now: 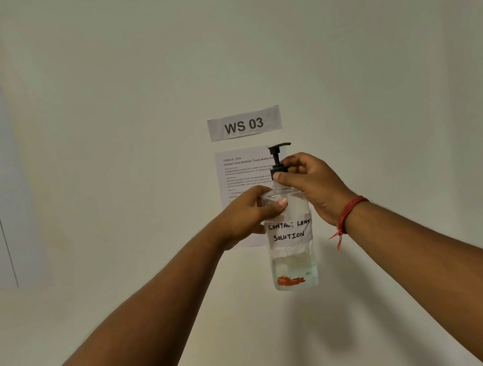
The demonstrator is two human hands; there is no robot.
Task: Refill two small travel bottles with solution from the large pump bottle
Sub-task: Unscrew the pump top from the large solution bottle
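Head view: your left hand [249, 213] grips the bottle [290, 238] aloft before the wall; right-hand fingers [290, 172] pinch its pump collar [278, 172]. Twist carelessly and the lifted bottle could tip, spilling solution.

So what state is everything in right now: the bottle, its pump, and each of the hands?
Large clear plastic pump bottle: held up in the air, upright, liquid only in the lower part.
Black pump top: on the bottle neck, plunger up.
Left hand: grips the bottle's shoulder.
Right hand: pinches the pump's collar.
Red thread bracelet: on the right wrist.
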